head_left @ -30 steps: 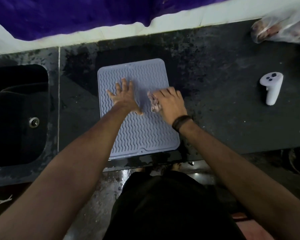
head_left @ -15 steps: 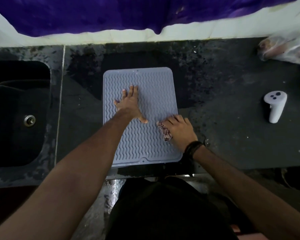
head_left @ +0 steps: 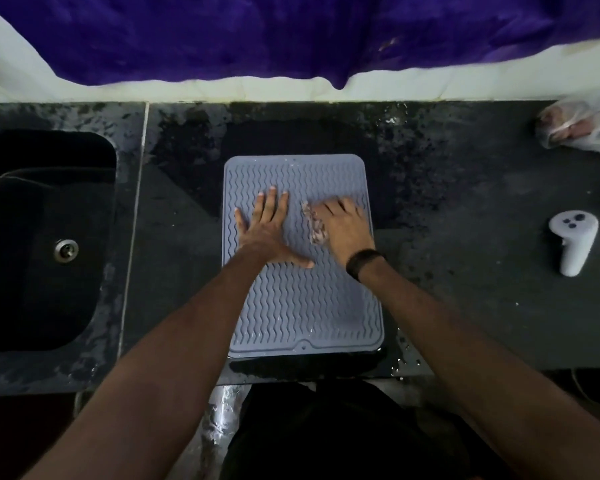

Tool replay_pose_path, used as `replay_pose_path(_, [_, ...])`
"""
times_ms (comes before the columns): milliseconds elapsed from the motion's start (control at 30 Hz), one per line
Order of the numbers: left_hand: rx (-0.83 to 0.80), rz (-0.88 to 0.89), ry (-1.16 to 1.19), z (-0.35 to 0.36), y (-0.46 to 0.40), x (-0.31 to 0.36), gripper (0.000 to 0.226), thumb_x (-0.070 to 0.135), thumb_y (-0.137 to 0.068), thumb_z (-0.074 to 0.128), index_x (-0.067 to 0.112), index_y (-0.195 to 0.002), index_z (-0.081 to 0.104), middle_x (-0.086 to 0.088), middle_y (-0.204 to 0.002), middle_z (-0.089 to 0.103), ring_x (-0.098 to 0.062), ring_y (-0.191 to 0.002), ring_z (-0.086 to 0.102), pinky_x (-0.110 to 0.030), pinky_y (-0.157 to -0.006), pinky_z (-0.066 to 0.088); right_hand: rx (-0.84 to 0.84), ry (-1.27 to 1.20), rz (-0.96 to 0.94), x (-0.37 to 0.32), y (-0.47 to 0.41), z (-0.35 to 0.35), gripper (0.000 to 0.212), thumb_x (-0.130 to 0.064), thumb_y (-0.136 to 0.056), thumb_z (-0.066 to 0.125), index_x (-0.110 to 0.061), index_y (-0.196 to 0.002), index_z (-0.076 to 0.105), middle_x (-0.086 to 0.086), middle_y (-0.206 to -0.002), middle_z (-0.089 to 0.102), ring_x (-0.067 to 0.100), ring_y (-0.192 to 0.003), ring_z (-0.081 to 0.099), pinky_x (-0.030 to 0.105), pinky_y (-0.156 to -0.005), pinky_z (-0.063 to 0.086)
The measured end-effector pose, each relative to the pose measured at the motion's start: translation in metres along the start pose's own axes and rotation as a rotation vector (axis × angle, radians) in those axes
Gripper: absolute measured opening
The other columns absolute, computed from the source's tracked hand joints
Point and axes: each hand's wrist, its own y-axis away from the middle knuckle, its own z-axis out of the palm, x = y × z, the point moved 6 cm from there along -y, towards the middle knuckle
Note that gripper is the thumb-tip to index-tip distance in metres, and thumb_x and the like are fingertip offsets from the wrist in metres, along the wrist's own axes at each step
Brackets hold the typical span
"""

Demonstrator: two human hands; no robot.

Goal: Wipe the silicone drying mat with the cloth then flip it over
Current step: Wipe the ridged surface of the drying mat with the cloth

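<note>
A grey-blue silicone drying mat (head_left: 302, 306) with wavy ridges lies flat on the dark countertop, ridged side up. My left hand (head_left: 267, 230) presses flat on its upper left part, fingers spread and straight. My right hand (head_left: 343, 226) is on the mat's upper right part, fingers curled over a small crumpled cloth (head_left: 314, 225) that sticks out to the left of the hand. Most of the cloth is hidden under the hand.
A black sink (head_left: 45, 237) with a metal drain is set into the counter (head_left: 465, 289) at the left. A white controller (head_left: 572, 240) lies at the right, a plastic bag (head_left: 582, 128) at the far right corner. Water drops sit near the mat's front edge.
My right hand with the cloth slid toward me along the mat's right side, then back up to its upper right part. My left hand has stayed pressed on the mat.
</note>
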Motion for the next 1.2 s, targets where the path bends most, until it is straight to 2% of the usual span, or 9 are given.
replay_pose_path(167, [0.142, 0.054, -0.004, 0.009, -0.004, -0.005, 0.168, 0.101, -0.038, 0.061, 0.030, -0.147, -0.046, 0.008, -0.151, -0.055, -0.016, -0.139, -0.051, -0.058, -0.106, -0.035, -0.052, -0.005, -0.056, 0.006, 0.026, -0.003, 0.044, -0.017, -0.086, 0.056, -0.017, -0.130, 0.057, 0.005, -0.132, 0.057, 0.029, -0.124, 0.044, 0.040, -0.103, 0.035])
replay_pose_path(267, [0.201, 0.084, -0.019, 0.012, -0.007, -0.006, 0.165, 0.108, -0.037, 0.046, 0.026, -0.152, -0.039, 0.005, -0.155, -0.051, -0.016, -0.141, -0.049, -0.058, -0.110, -0.032, 0.056, -0.055, -0.015, -0.011, -0.016, -0.023, 0.042, -0.015, -0.081, 0.060, -0.021, -0.123, 0.059, 0.002, -0.127, 0.060, 0.026, -0.121, 0.045, 0.040, -0.101, 0.039])
replay_pose_path(333, [0.232, 0.091, -0.029, 0.013, -0.006, -0.006, 0.159, 0.112, -0.040, 0.034, 0.025, -0.156, -0.032, 0.003, -0.161, -0.042, -0.016, -0.144, -0.045, -0.058, -0.111, -0.032, 0.138, -0.081, 0.010, -0.032, -0.057, -0.033, 0.040, -0.017, -0.086, 0.057, -0.022, -0.126, 0.057, 0.001, -0.127, 0.058, 0.025, -0.122, 0.044, 0.041, -0.100, 0.040])
replay_pose_path(433, [0.301, 0.082, -0.003, 0.012, -0.005, -0.005, 0.132, 0.107, -0.062, 0.017, 0.027, -0.162, -0.016, 0.002, -0.170, -0.021, -0.015, -0.151, -0.032, -0.055, -0.113, -0.033, 0.066, 0.022, -0.057, -0.068, -0.109, -0.027, 0.047, -0.019, -0.088, 0.056, -0.021, -0.135, 0.050, 0.003, -0.131, 0.054, 0.027, -0.122, 0.041, 0.041, -0.101, 0.037])
replay_pose_path(567, [0.400, 0.079, -0.024, 0.013, 0.000, -0.003, 0.102, 0.085, -0.087, 0.018, 0.023, -0.165, -0.002, -0.002, -0.173, -0.007, -0.022, -0.158, -0.013, -0.060, -0.120, -0.017, -0.015, 0.209, -0.174, -0.069, -0.123, -0.013, 0.046, -0.020, -0.096, 0.044, -0.021, -0.141, 0.045, 0.007, -0.132, 0.051, 0.031, -0.122, 0.041, 0.043, -0.098, 0.035])
replay_pose_path(733, [0.441, 0.095, -0.014, 0.015, 0.003, -0.002, 0.097, 0.080, -0.092, 0.018, 0.022, -0.164, -0.011, 0.000, -0.171, -0.017, -0.020, -0.157, -0.018, -0.061, -0.121, -0.014, -0.011, 0.300, -0.028, -0.015, -0.122, -0.020, 0.038, -0.018, -0.097, 0.041, -0.014, -0.133, 0.052, 0.012, -0.130, 0.053, 0.035, -0.123, 0.040, 0.045, -0.096, 0.036])
replay_pose_path(867, [0.415, 0.087, -0.005, 0.016, 0.000, -0.003, 0.098, 0.080, -0.092, 0.018, 0.020, -0.164, -0.008, -0.002, -0.172, -0.015, -0.021, -0.157, -0.017, -0.061, -0.120, -0.017, 0.031, 0.211, 0.008, -0.043, -0.133, -0.027, 0.037, -0.023, -0.091, 0.050, -0.016, -0.127, 0.057, 0.011, -0.124, 0.058, 0.033, -0.120, 0.043, 0.044, -0.094, 0.038])
replay_pose_path(1067, [0.424, 0.099, -0.022, 0.013, 0.003, -0.001, 0.092, 0.074, -0.089, 0.022, 0.020, -0.164, 0.017, -0.007, -0.168, 0.026, -0.028, -0.158, 0.011, -0.063, -0.120, -0.014, 0.006, 0.272, -0.199, -0.128, -0.151, -0.007, 0.040, -0.017, -0.090, 0.054, -0.020, -0.130, 0.055, 0.008, -0.128, 0.053, 0.030, -0.120, 0.042, 0.042, -0.094, 0.039])
replay_pose_path(1200, [0.476, 0.069, -0.009, 0.012, 0.005, 0.001, 0.096, 0.080, -0.092, 0.022, 0.020, -0.165, 0.007, -0.004, -0.173, 0.004, -0.025, -0.159, -0.004, -0.061, -0.122, -0.014, 0.017, 0.307, -0.189, -0.081, -0.141, -0.012, 0.039, -0.021, -0.095, 0.046, -0.024, -0.133, 0.055, 0.008, -0.127, 0.052, 0.031, -0.119, 0.042, 0.044, -0.093, 0.036])
